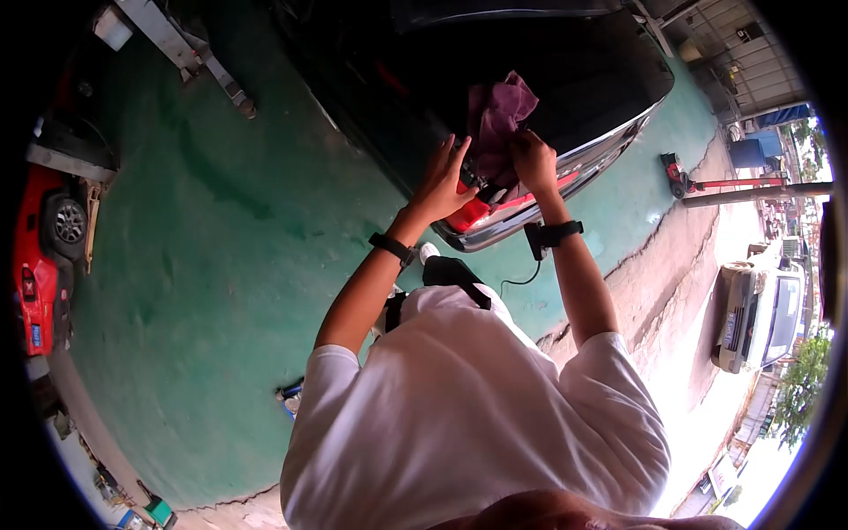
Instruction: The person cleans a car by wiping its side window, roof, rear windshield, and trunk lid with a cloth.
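In front of me is the rear of a dark car [583, 79], with a red tail light [470, 215] at its near corner. A crumpled purple cloth [502, 108] lies on the bodywork above that light. My right hand [535, 165] is closed, its fingers pinching the lower right edge of the cloth. Just left of the cloth, my left hand [442, 187] has its fingers stretched out and apart, next to the tail light. Dark small parts between the two hands are too shadowed to make out.
A red car [40, 265] stands at the far left, and a metal lift arm [190, 53] reaches over the green floor [203, 291]. To the right are a red floor jack [678, 177], a post [751, 193] and a white vehicle [751, 318]. Blue items [290, 397] lie behind me.
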`<state>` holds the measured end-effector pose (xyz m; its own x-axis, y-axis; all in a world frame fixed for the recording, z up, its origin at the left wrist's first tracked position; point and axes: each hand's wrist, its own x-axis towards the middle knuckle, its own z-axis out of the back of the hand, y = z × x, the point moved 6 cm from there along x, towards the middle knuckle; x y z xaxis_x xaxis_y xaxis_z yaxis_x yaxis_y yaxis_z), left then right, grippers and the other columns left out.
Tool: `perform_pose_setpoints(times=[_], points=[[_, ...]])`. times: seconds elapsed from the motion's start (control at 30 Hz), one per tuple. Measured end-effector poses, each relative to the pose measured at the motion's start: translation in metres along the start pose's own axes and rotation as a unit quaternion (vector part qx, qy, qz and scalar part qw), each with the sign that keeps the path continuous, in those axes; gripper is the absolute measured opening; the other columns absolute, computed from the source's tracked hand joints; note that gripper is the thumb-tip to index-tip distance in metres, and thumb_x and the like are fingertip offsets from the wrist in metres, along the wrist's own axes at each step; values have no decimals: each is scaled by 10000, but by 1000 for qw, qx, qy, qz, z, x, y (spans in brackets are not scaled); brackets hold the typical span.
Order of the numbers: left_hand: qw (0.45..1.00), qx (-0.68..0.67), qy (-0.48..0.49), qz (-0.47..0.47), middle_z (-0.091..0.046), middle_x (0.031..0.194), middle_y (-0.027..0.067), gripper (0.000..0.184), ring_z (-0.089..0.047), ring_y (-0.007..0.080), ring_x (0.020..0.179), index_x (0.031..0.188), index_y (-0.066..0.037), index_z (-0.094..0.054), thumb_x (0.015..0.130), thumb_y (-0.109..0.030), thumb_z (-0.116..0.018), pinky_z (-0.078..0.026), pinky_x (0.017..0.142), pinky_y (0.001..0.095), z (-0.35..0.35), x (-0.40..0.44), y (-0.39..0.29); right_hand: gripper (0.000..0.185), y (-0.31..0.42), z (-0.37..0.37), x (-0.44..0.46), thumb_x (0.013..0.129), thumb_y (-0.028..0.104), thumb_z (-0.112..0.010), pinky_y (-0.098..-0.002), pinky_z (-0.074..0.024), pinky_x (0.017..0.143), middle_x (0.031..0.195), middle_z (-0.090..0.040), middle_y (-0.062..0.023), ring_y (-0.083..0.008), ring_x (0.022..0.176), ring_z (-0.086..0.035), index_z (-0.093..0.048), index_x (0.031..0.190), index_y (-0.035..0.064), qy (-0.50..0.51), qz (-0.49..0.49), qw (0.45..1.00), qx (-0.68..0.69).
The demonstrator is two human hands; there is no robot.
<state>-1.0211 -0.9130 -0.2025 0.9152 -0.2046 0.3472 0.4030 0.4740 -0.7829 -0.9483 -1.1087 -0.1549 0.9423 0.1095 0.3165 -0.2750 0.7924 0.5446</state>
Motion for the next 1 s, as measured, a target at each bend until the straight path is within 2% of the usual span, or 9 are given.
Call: perform_pose_setpoints(times=[0.1, 0.3, 0.4, 0.53, 0.67, 0.77, 0.83, 0.87, 1.0], points=[[989, 130, 2, -65, -251, 1606, 284, 979, -273, 484, 1470, 1599, -153, -244, 824, -392, -792, -309, 1168, 569, 2, 25, -15, 203, 34, 5, -36, 892, 144, -726, -344, -548, 672, 751, -679, -147, -261, 694, -709, -667, 1038, 16, -36, -22, 994, 101], [970, 205, 95, -89, -270, 1638, 159, 857, -260, 369, 1506, 1543, -194, -410, 825, -550, -712, -218, 1207, 543, -46, 65, 21, 326, 77, 16, -47, 912, 64, -667, -366, -551, 735, 1073, -656, -195, -306, 925, -694, -609, 1231, 25, -50, -23, 973, 226], [978, 155, 31, -138, -417, 1564, 97, 792, -335, 318, 1470, 1501, -201, -472, 831, -557, -696, -254, 1189, 537, -24, 85, 26, 460, 81, 19, -34, 891, 36, -640, -446, -481, 1010, 1278, -575, -222, -407, 1181, -582, -563, 1344, 56, -77, 20, 995, 64], [972, 201, 8, -120, -411, 1564, 109, 794, -362, 336, 1455, 1494, -219, -470, 817, -554, -716, -279, 1180, 540, 20, 119, 64, 594, 55, -23, -23, 886, 114, -694, -483, -390, 1119, 1480, -430, -241, -432, 1373, -430, -485, 1441, 81, -74, 0, 997, -39], [977, 199, -11, -76, -328, 1583, 218, 821, -297, 419, 1468, 1492, -184, -458, 836, -615, -698, -237, 1200, 548, 78, 172, 122, 651, 49, -56, -18, 933, 278, -663, -606, -242, 1185, 1592, -317, -222, -409, 1492, -291, -414, 1508, 101, -38, -77, 987, -136], [967, 251, 36, -25, -393, 1530, 239, 872, -250, 443, 1465, 1472, -106, -471, 796, -582, -750, -234, 1200, 527, 117, 225, 171, 674, 49, -78, -16, 934, 307, -663, -624, -225, 1185, 1610, -295, -218, -405, 1506, -264, -403, 1519, 96, -22, -124, 978, -168], [960, 266, 45, -70, -433, 1495, 234, 870, -324, 431, 1403, 1440, -64, -506, 776, -555, -776, -255, 1183, 509, 133, 256, 200, 686, 51, -87, -14, 936, 333, -659, -640, -202, 1186, 1624, -273, -219, -398, 1517, -245, -399, 1526, 97, -16, -143, 974, -175], [960, 265, 62, -63, -429, 1447, 273, 856, -429, 458, 1273, 1340, 42, -544, 750, -528, -789, -360, 1114, 500, 138, 262, 185, 685, 53, -83, -14, 932, 325, -663, -637, -202, 1188, 1624, -275, -217, -396, 1516, -250, -403, 1524, 97, -23, -141, 975, -171], [978, 207, 35, -8, -511, 1230, 250, 715, -507, 454, 1126, 1211, 43, -566, 747, -435, -824, -449, 996, 508, 116, 251, 158, 696, 58, -84, -6, 913, 304, -678, -627, -201, 1193, 1627, -282, -203, -389, 1515, -258, -410, 1521, 98, -32, -154, 975, -156]])
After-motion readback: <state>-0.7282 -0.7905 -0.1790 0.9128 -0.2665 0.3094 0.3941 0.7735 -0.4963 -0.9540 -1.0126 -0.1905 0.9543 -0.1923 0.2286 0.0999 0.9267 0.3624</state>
